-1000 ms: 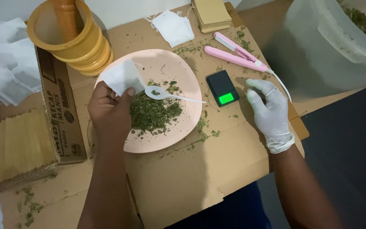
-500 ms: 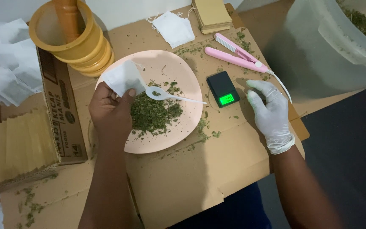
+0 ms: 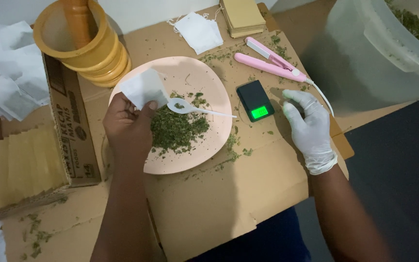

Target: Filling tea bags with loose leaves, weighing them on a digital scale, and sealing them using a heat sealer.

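1. White paper sachet [image 3: 143, 89]: small, square, flat, pinched at its lower edge and tilted above the left rim of the pink plate [image 3: 204, 80].
2. White plastic spoon [image 3: 190, 108]: lies on the plate, bowl leftward just beside the sachet, handle pointing right.
3. Dried green herb [image 3: 175, 131]: loose, crumbled heap on the plate's lower centre, under the spoon.
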